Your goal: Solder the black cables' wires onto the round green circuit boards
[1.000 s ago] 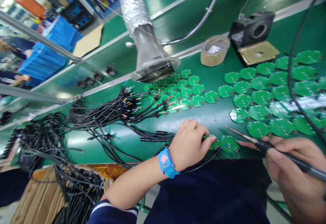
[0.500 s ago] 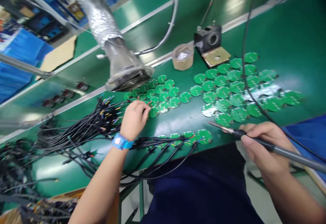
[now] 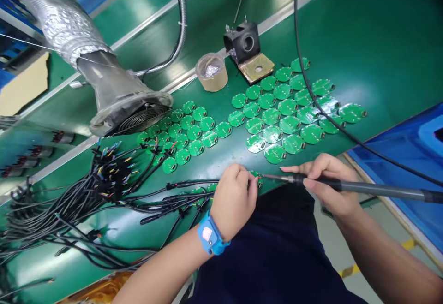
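The round green circuit board (image 3: 255, 173) being worked on lies close to the near edge of the tabletop (image 3: 387, 59), partly hidden by the left hand (image 3: 234, 202), whose thumb and forefinger are pinched together on what looks like a thin red wire (image 3: 259, 178). The right hand (image 3: 341, 174) is wrapped round a grey-and-black pen-shaped soldering iron (image 3: 374, 189), its tip at that board. The board looks light, stiff and rather fragile, best taken by its rim; the wire seems soft, easily bent; the iron is safest by its handle, behind the metal shaft. Counted: one iron, one black metal iron stand (image 3: 238, 41) and one tan round tub (image 3: 212, 82) by the tabletop's far edge, and roughly twenty-five green boards (image 3: 290, 124) in the block right of centre. The left block of boards (image 3: 195, 147) is partly covered, and the black cables (image 3: 65, 211) are too tangled to count.
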A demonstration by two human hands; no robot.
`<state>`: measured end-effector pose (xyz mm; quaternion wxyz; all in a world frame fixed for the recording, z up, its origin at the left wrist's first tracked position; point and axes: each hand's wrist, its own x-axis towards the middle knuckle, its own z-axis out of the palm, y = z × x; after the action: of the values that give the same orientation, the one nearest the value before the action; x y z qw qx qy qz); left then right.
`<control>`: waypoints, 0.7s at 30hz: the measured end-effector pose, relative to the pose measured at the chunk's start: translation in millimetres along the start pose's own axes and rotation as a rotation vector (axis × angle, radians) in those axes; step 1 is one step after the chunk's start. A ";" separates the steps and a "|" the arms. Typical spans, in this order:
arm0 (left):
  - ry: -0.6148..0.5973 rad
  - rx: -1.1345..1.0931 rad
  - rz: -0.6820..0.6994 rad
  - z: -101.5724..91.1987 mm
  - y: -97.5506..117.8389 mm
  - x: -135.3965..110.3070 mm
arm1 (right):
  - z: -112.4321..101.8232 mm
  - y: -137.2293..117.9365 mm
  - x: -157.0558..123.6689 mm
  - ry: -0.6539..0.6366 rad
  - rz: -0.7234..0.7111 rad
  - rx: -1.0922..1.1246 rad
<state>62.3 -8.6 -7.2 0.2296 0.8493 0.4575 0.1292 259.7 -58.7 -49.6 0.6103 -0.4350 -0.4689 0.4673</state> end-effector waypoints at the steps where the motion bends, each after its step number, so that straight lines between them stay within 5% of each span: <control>1: 0.004 -0.004 -0.002 0.2 -1.4 0.4 | 0.2 -0.5 0.4 0.004 -0.003 -0.017; 21: 0.027 0.043 0.050 0.5 -4.3 -0.9 | -0.5 -0.7 -0.4 -0.032 0.006 -0.071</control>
<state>58.9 -7.5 -9.8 0.2017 0.8635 0.4417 0.1363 260.3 -59.2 -49.1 0.5856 -0.4503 -0.4935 0.4591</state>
